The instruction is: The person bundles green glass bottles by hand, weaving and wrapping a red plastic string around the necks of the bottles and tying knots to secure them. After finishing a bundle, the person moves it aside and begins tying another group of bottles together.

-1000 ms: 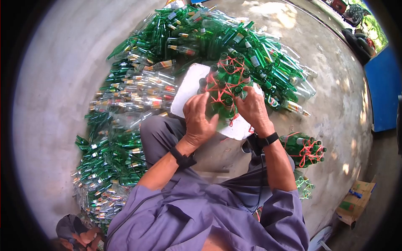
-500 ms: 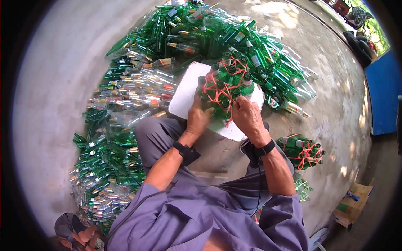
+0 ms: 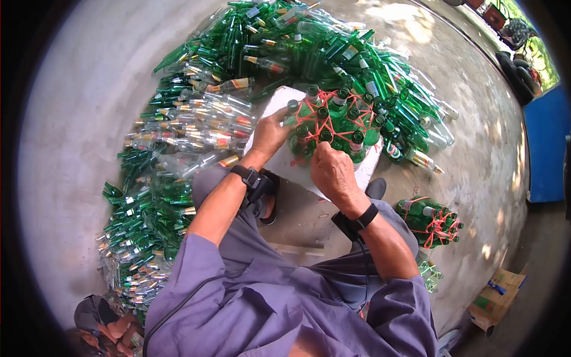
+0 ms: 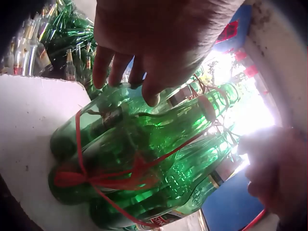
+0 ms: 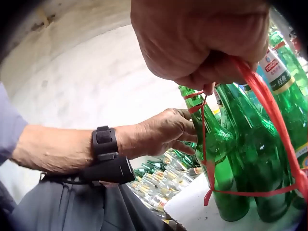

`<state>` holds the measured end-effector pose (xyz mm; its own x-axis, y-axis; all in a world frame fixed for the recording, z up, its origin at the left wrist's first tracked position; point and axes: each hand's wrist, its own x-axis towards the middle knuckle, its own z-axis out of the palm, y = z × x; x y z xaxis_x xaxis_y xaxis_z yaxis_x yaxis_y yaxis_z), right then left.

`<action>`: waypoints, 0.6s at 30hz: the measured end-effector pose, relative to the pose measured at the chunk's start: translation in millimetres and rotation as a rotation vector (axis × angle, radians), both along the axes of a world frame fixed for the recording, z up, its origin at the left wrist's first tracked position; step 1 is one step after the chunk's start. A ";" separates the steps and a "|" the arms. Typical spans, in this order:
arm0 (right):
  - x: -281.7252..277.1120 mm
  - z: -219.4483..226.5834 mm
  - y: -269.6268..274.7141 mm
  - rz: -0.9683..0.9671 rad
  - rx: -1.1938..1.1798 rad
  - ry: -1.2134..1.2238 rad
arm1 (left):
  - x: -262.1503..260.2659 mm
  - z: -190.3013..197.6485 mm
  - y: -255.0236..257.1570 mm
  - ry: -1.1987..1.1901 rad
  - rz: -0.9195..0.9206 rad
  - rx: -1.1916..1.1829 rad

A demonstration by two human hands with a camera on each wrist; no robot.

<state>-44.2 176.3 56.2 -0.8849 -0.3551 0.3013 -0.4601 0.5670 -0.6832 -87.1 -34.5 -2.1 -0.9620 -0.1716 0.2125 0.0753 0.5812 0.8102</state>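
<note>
A bundle of upright green glass bottles (image 3: 358,156) stands on a white slab (image 3: 306,183) in front of the person, red twine crisscrossing between the necks. Lower down, another loop of red twine (image 4: 79,139) circles the bottle bodies, knotted at one side. My left hand (image 3: 270,137) is at the bundle's left side, fingers extended and touching the outer bottle near its neck. At the near edge, my right hand (image 3: 335,172) has its fingers curled tightly round a red twine strand (image 5: 272,108) that runs down from the fist. Part of the bundle's near side is hidden behind that hand.
A large heap of loose green bottles (image 3: 297,56) curves round the far side. Clear bottles (image 3: 220,140) lie stacked at the left. Another tied bundle (image 3: 416,223) lies on the floor at the right, with a flattened cardboard box (image 3: 496,297) farther off.
The bundle has turned and shifted a little to the right. My left hand has gone up along its left side; my right hand has moved left to the near-middle necks.
</note>
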 end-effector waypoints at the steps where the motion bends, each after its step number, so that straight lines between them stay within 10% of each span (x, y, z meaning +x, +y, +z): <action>1: 0.2 1.6 -1.9 0.006 0.001 0.002 | -0.4 5.2 -1.2 0.002 0.006 0.001; 10: 4.5 5.4 -0.7 -0.014 0.020 0.013 | 32.7 55.1 12.6 0.173 0.107 -0.158; 13: 0.4 7.1 -3.5 -0.064 -0.032 -0.008 | 51.5 87.0 26.6 0.377 -0.234 -0.297; 18: -6.7 12.9 -12.6 -0.099 -0.277 -0.160 | 44.0 78.1 40.5 0.461 -0.253 -0.374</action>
<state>-50.8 163.7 69.1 -0.9551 -0.1886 0.2284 -0.2859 0.3861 -0.8770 -43.0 6.0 76.0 -0.7588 0.2140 0.6151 0.5387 0.7370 0.4082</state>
